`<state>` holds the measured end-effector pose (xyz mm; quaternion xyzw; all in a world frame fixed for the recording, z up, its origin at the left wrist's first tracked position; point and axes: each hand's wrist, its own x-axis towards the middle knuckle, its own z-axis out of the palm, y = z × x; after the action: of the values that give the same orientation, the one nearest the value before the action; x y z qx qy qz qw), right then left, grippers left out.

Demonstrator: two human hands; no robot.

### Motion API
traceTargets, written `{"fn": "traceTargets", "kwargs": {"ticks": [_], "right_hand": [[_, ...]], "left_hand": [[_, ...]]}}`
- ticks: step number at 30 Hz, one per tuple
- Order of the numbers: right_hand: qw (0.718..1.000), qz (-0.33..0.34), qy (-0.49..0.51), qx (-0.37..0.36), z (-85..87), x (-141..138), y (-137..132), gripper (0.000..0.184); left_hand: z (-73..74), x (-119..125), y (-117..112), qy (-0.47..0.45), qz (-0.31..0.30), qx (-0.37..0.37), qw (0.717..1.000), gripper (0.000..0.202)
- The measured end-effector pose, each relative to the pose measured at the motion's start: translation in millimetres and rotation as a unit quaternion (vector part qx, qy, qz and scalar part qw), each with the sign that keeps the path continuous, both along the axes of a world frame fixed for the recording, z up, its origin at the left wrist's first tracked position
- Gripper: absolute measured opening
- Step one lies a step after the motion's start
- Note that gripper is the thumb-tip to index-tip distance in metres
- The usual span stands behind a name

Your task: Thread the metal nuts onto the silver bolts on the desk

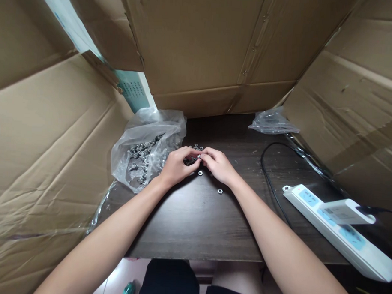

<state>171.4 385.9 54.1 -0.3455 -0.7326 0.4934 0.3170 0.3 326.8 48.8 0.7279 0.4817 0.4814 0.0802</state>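
My left hand (179, 164) and my right hand (218, 166) meet over the middle of the dark table. Thumb and fingers of both are pinched around a small shiny metal fastener (199, 156). Much of it is covered by the fingertips, so whether it is a bolt, a nut or both together I cannot tell. Just below the fingers a hex nut (200, 173) lies flat, and another nut (220, 191) rests under my right wrist. Several more nuts (196, 145) are scattered behind the hands, partly hidden by them.
An open clear plastic bag (121, 155) full of metal fasteners stands left of my hands. At the back right lies another plastic bag (274, 122). A white power strip (328, 237) with a plugged-in adapter and a black cable (264, 166) occupy the right. Cardboard walls (212, 49) enclose the table.
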Motion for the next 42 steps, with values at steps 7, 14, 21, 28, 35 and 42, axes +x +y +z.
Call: {"fn": "traceTargets", "kwargs": {"ticks": [7,14,21,28,35,42], "right_hand": [[1.000,-0.001,-0.009,0.007,0.5,0.1,1.3,0.032],[1.000,-0.001,0.002,-0.011,-1.8,0.1,0.5,0.021],[1.000,0.003,0.007,-0.014,-2.1,-0.2,1.4,0.023],[1.000,-0.002,-0.016,0.013,0.6,0.0,-0.4,0.029],[1.000,-0.008,-0.007,0.004,0.8,1.5,0.1,0.030],[1.000,-0.001,-0.019,0.018,0.8,1.3,-1.1,0.027]], "left_hand": [[0.8,1.7,-0.4,-0.006,-0.001,-0.006,1.000,0.018],[-2.6,0.9,1.0,-0.007,0.005,-0.005,1.000,0.017],[-2.5,0.4,0.8,-0.004,0.004,-0.005,1.000,0.016],[-1.2,1.5,0.9,-0.005,0.001,-0.003,1.000,0.017],[-0.5,0.7,0.5,-0.007,-0.001,-0.004,1.000,0.017],[-1.6,1.1,0.9,-0.006,-0.003,0.000,1.000,0.018]]}}
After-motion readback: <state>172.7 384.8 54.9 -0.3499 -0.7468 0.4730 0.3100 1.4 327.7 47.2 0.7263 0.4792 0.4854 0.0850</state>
